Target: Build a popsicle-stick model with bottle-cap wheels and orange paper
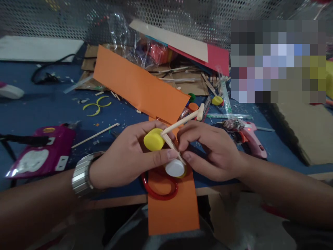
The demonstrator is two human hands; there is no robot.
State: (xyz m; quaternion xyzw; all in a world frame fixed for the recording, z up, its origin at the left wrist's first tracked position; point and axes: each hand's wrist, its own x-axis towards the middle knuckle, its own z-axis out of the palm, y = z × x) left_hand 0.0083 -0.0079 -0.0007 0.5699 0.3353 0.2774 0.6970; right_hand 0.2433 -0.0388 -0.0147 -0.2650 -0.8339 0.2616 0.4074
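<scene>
A small model of wooden sticks and bottle caps is between my hands, above the table's front edge. My left hand is closed around it, thumb pressed along a short flat stick. A yellow cap sits by that hand's fingers and a white cap lies below the thumb. One long stick slants up to the right and ends in a short crosspiece. My right hand is curled, with thumb and forefinger pinching at the lower stick beside the white cap. Fingers partly hide the joints.
Orange card sheets lie behind and under my hands, with red scissors handles on the lower one. A pink glue gun is at right, beside cardboard. A purple box with a cable stands at left, near a thin stick.
</scene>
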